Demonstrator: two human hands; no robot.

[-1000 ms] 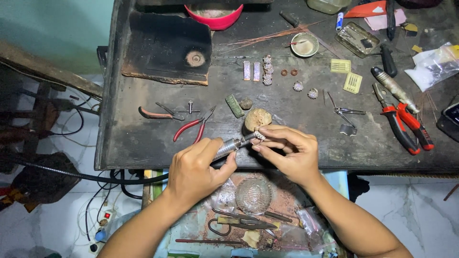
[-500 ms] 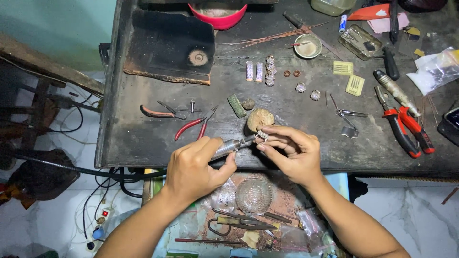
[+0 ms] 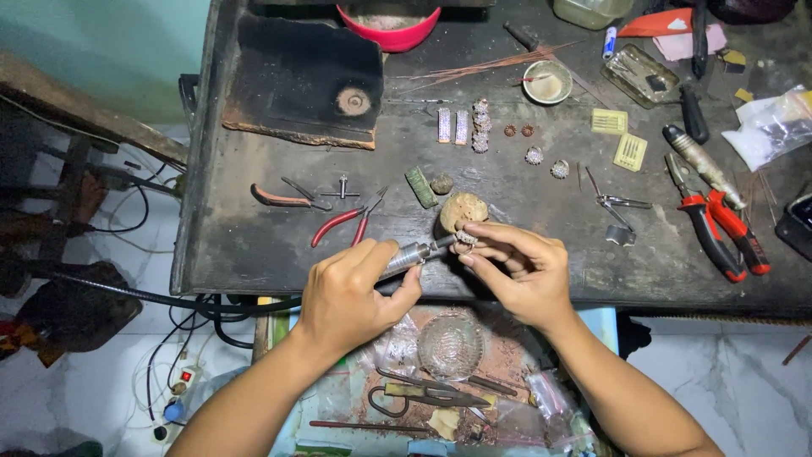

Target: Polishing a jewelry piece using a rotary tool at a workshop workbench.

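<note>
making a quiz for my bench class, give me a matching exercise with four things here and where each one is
Things:
1. silver rotary handpiece
2. pink round bowl
3. red-handled pliers
4. clear glass dish

Places:
A. far edge of the dark workbench
B. in the tray below the bench, between the forearms
C. gripped in the left hand
D. right side of the bench, beside a grey-handled tool

Pairs: 1-C, 2-A, 3-D, 4-B
</note>
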